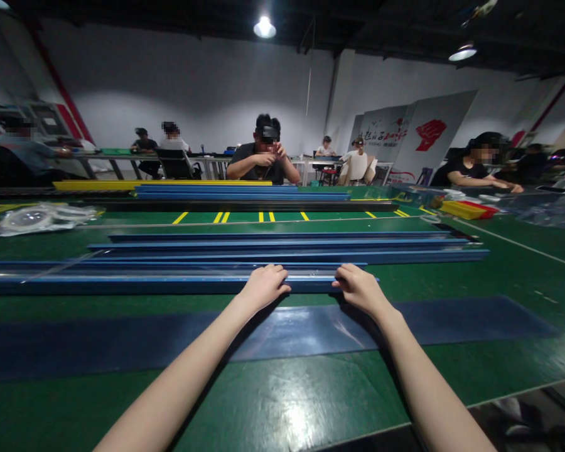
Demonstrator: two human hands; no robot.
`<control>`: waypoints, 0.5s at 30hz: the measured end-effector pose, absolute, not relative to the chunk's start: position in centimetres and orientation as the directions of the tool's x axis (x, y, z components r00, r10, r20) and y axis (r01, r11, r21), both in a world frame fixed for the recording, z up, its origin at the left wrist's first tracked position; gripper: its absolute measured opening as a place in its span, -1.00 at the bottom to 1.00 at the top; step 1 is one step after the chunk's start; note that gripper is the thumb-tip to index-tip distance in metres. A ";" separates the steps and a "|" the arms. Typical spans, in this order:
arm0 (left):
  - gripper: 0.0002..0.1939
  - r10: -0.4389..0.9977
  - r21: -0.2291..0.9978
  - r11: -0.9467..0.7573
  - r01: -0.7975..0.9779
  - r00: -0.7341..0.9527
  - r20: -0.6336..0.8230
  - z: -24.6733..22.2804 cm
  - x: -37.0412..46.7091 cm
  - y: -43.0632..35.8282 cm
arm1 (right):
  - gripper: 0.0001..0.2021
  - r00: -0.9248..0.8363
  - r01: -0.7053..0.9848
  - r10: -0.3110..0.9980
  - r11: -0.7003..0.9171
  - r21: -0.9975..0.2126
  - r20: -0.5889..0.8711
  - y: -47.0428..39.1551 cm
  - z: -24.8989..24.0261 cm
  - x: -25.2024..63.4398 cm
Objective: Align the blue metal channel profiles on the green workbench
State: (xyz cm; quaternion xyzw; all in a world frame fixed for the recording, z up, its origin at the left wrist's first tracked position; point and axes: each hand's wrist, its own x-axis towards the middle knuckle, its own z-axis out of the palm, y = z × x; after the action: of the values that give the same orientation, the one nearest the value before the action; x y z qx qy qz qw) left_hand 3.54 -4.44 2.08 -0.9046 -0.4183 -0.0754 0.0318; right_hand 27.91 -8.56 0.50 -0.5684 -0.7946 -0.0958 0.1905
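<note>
Both hands rest on a long blue channel strip (169,284) that lies crosswise on the green table. My left hand (265,284) has its fingers curled over the strip near the middle of the view. Close to the strip's right end, my right hand (358,285) grips it with bent fingers. Nearer to me, under my forearms, a long clear bluish plastic sheet (301,326) lies flat. Just beyond the gripped strip are more blue channel strips (405,255), roughly parallel to it.
Farther back lie a yellow strip (94,186), stacked blue strips (245,194) and a dark strip (311,206). A clear plastic bag (47,218) is at left, a yellow tray (462,209) at right. Across the table sits a person (263,157); another (480,166) works at right.
</note>
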 end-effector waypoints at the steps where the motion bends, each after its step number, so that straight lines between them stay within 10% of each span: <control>1: -0.82 0.747 0.004 -0.653 0.757 0.643 0.168 2.0 3.5 -4.4 | -0.89 -0.279 0.941 0.869 0.333 -0.066 0.408 -8.5 0.4 27.9; 15: -0.80 0.688 -0.005 -0.700 0.714 0.676 0.265 0.7 2.9 -4.3 | -0.64 -0.323 0.946 0.845 0.301 0.120 0.427 -7.8 -0.8 26.3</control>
State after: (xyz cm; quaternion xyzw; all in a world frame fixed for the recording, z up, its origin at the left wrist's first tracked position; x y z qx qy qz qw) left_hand 2.89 -4.26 0.67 -0.9137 -0.3837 -0.1224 0.0539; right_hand 26.28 -7.83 -0.79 -0.5642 -0.7937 -0.1772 0.1428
